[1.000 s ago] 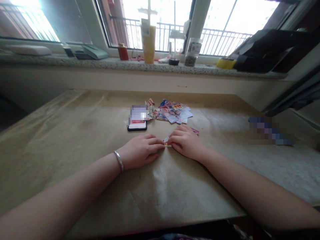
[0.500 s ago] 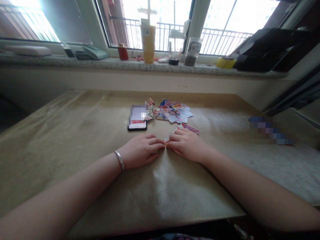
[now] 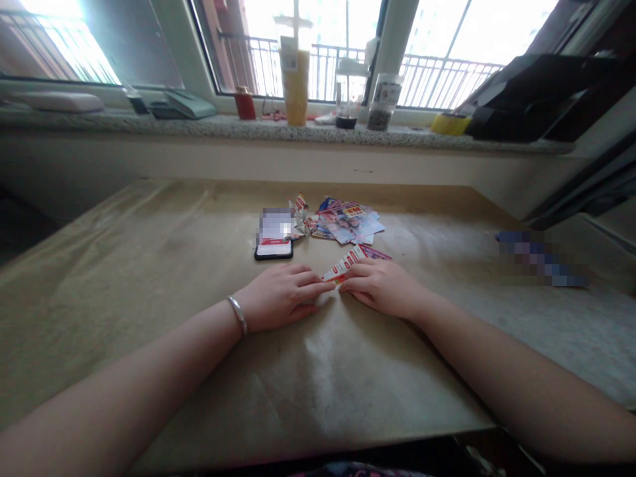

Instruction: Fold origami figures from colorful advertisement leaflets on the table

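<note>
A folded piece of printed paper [image 3: 344, 264], white with red lettering and a pink-purple flap, lies slanted on the table between my hands. My left hand [image 3: 281, 296], with a silver bangle at the wrist, has its forefinger at the paper's lower left corner and its thumb just below. My right hand [image 3: 380, 286] lies over the paper's right part, fingers curled along its lower edge. The fingertips of both hands nearly meet there. Part of the paper is hidden beneath the right hand.
A phone [image 3: 274, 252] lies beyond my left hand. Beside it are a folded paper piece [image 3: 303, 218] and a pile of printed leaflets [image 3: 350, 222]. A blurred flat object [image 3: 541, 260] lies far right. Bottles and a tall yellow cup [image 3: 296, 89] stand on the windowsill [image 3: 199, 127].
My right hand has shifted slightly right, uncovering more of the red lettering. My left forefinger has slid a little right along the paper's lower edge.
</note>
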`<state>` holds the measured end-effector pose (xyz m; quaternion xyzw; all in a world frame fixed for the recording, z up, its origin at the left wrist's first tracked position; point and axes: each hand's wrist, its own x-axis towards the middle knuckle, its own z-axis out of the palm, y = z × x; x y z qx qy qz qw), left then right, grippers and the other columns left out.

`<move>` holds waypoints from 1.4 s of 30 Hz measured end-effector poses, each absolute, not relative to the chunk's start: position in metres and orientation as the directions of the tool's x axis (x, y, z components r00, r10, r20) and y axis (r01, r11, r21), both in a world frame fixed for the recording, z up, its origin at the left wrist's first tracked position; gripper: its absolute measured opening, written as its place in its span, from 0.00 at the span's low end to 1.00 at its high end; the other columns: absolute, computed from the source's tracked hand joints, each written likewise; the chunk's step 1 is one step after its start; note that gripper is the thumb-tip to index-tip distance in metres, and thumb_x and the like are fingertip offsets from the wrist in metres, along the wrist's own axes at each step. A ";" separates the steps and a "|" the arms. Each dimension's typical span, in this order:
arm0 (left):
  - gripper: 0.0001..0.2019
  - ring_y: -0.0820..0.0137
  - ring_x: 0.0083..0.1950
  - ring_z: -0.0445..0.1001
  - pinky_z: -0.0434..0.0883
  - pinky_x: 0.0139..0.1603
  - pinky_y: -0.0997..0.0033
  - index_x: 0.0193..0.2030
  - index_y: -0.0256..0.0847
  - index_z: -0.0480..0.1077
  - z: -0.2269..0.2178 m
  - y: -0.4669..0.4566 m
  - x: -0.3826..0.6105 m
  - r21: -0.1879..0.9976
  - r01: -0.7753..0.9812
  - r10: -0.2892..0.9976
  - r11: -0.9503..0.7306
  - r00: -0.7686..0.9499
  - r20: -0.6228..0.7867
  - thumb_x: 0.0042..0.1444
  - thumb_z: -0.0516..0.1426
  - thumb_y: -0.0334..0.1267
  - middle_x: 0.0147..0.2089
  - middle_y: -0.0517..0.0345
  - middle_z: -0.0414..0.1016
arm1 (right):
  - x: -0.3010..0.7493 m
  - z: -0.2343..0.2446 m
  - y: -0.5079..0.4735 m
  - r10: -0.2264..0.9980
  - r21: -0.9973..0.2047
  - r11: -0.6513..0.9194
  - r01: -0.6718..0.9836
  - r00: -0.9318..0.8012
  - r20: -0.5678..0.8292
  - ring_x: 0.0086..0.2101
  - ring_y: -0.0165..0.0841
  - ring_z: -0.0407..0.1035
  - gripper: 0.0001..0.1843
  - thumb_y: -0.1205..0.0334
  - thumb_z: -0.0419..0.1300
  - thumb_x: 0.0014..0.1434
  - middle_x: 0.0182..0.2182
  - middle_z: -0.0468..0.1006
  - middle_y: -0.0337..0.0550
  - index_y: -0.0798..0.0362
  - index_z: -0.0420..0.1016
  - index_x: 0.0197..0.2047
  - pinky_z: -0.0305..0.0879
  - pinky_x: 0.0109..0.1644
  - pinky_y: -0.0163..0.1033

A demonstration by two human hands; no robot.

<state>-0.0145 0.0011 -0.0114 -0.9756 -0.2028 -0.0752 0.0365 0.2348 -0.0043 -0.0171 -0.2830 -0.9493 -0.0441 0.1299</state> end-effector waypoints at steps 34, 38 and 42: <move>0.14 0.64 0.43 0.67 0.67 0.43 0.63 0.49 0.44 0.70 -0.008 -0.001 -0.014 -0.122 0.472 0.450 -0.873 0.876 0.173 0.61 0.50 0.44 0.41 0.52 0.70 | 0.235 -0.019 0.001 0.525 -0.025 0.840 0.542 -0.799 0.293 0.40 0.34 0.66 0.13 0.66 0.50 0.62 0.38 0.76 0.45 0.50 0.77 0.41 0.62 0.45 0.38; 0.14 0.62 0.49 0.67 0.66 0.49 0.61 0.50 0.41 0.69 -0.011 0.003 -0.017 -0.085 0.444 0.420 -0.892 0.884 0.205 0.61 0.51 0.44 0.48 0.51 0.70 | 0.229 -0.024 0.004 0.522 -0.033 0.839 0.542 -0.788 0.328 0.40 0.34 0.65 0.13 0.67 0.51 0.61 0.37 0.76 0.45 0.50 0.77 0.40 0.62 0.46 0.39; 0.19 0.63 0.47 0.66 0.68 0.47 0.61 0.58 0.45 0.63 -0.014 0.004 -0.019 -0.066 0.432 0.413 -0.900 0.889 0.197 0.60 0.52 0.43 0.49 0.51 0.70 | 0.230 -0.022 0.003 0.526 -0.009 0.833 0.553 -0.788 0.319 0.41 0.35 0.64 0.13 0.67 0.52 0.60 0.38 0.75 0.45 0.49 0.77 0.42 0.61 0.45 0.40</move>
